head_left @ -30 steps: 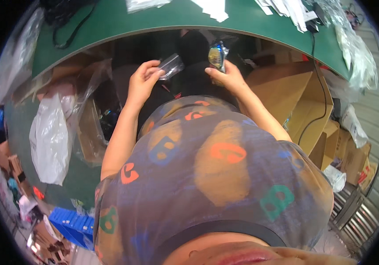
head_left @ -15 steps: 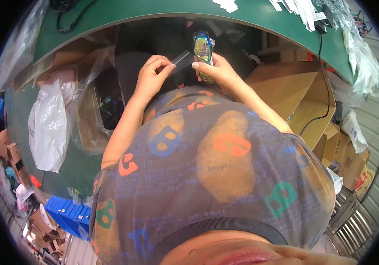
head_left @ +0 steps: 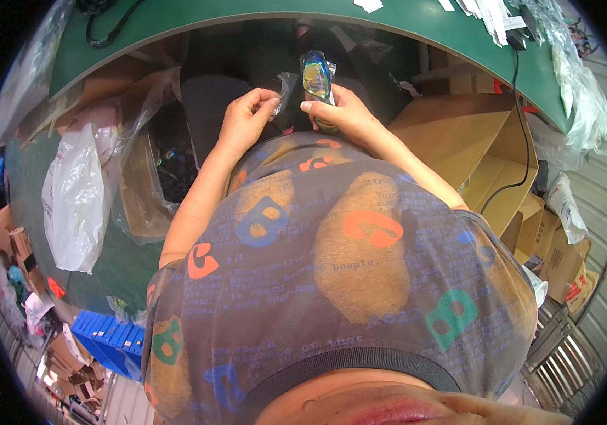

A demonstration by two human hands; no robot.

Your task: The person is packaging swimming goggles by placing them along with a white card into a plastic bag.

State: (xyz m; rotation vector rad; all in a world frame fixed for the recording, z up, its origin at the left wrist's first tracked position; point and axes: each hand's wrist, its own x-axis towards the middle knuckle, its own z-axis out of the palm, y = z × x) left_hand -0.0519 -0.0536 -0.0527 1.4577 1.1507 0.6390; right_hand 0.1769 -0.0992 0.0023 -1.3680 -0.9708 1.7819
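Observation:
My right hand [head_left: 342, 112] is closed around a pair of goggles [head_left: 315, 76] with a shiny yellow, green and blue mirrored lens, held up in front of my body. Part of a second lens shows below the thumb, and a bit of clear film sticks out beside the fingers. To the left, my left hand [head_left: 250, 117] pinches a small piece of clear plastic film [head_left: 286, 86] between thumb and fingertips. The film stands upright and crinkled, close to the goggles but apart from them.
A green table edge [head_left: 247, 20] curves across in front of me. Open cardboard boxes [head_left: 459, 134] stand at the right, with a black cable [head_left: 516, 106] hanging past them. At the left are a white plastic bag [head_left: 73, 205], a box with dark contents [head_left: 144, 184] and blue bins [head_left: 109, 340].
The clear film in my left hand has gone from a flat slanted strip to a crinkled upright piece. The goggles in my right hand have shifted slightly left.

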